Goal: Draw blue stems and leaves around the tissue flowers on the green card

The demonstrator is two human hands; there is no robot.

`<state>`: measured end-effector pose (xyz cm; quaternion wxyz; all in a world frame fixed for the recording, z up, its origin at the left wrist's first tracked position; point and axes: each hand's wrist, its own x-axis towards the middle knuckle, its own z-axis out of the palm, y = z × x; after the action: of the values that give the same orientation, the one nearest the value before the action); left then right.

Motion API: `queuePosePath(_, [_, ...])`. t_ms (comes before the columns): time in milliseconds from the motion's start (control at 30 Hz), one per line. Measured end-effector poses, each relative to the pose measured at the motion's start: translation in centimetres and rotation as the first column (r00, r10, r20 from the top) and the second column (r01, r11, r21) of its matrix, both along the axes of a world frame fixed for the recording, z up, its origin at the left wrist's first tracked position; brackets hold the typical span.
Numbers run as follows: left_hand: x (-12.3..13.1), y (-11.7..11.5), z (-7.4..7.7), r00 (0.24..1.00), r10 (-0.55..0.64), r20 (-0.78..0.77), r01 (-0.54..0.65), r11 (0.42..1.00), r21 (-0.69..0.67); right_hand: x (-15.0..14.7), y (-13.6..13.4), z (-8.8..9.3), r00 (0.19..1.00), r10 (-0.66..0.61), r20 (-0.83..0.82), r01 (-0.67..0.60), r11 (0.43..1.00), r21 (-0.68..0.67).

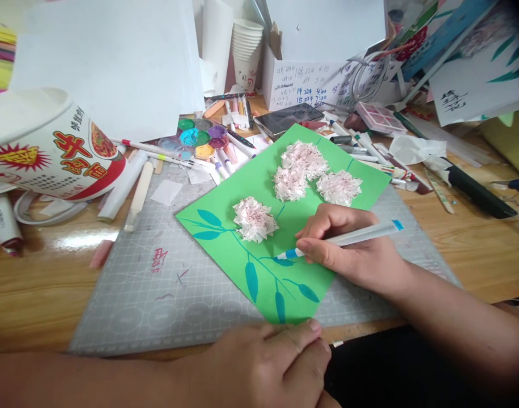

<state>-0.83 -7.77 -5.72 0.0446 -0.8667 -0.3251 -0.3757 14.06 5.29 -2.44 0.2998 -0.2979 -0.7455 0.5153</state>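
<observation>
A green card (259, 187) lies tilted on a grey cutting mat (157, 283). Several pale pink paper flowers (255, 219) are stuck on it, with blue stems and leaves drawn below. My right hand (348, 249) is closed round a white marker with a blue tip (357, 235); the tip touches the card at a blue leaf. My left hand (268, 362) rests at the mat's near edge, fingers together, its fingertips pressing the card's lower corner.
A large instant-noodle cup (51, 147) lies at the left. A round paint palette (198, 139), loose markers, a phone (285, 119), stacked paper cups (247, 51), a white box and painted sheets crowd the back of the wooden desk. A black pen (480, 195) lies at right.
</observation>
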Motion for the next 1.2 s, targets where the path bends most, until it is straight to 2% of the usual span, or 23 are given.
queuePosePath(233, [-0.32,-0.15,0.3,0.997,-0.02,-0.077,0.019,1.0,-0.025,0.27,0.11,-0.08,0.999,-0.049,0.02,0.046,0.991,0.127])
queuePosePath(533, [-0.47,0.09,0.48,0.996,-0.055,-0.073,0.054,0.998,-0.025,0.93,0.52,-0.53,0.991,-0.037,-0.128,0.027,0.997,-0.074])
queuePosePath(767, [-0.52,0.04,0.66,0.991,-0.066,-0.118,0.064,0.998,-0.022,0.73,0.28,-0.02,0.998,-0.061,-0.031,0.061,0.998,0.006])
queuePosePath(1200, [-0.55,0.0,0.77,0.987,-0.092,-0.135,0.087,0.995,-0.039,0.58,0.35,0.04,0.998,-0.062,-0.006,0.062,0.998,0.004])
